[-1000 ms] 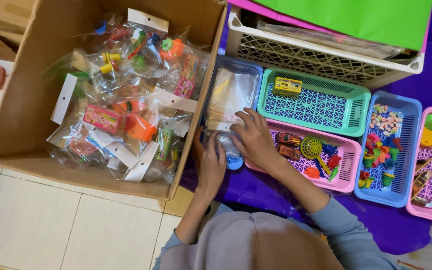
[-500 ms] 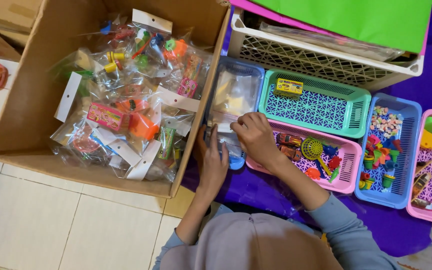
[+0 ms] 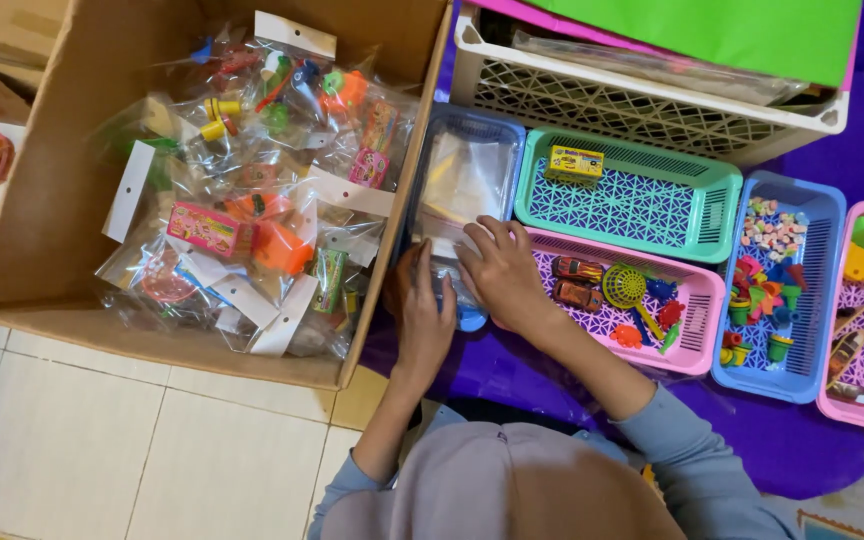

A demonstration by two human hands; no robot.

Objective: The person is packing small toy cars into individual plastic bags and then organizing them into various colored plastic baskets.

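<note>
At the centre of the head view, both hands meet over a clear plastic bag (image 3: 447, 255) that lies at the near end of a blue basket (image 3: 512, 135) of more such bags, just beside the wall of a big cardboard box (image 3: 62, 170). From the left hand (image 3: 420, 315) the bag lies toward twelve o'clock; from the right hand (image 3: 497, 270) it lies toward ten o'clock, so the fingers of both point onto it, and neither hand is clearly the nearer. Its long axis seems to run from six to twelve o'clock, along the basket. The left fingers are curled together around the bag's near edge; the right fingertips (image 3: 472, 240) are spread a little and press on its top, though whether they pinch it I cannot tell. At three o'clock from the right hand sits a pink basket (image 3: 697, 330) with toy cars (image 3: 577, 280) and small plastic toys. Beyond it, toward one o'clock, stands a green basket (image 3: 712, 200) holding a small yellow box (image 3: 574, 163). Packed toy bags (image 3: 252, 200) fill the cardboard box at nine o'clock.
</note>
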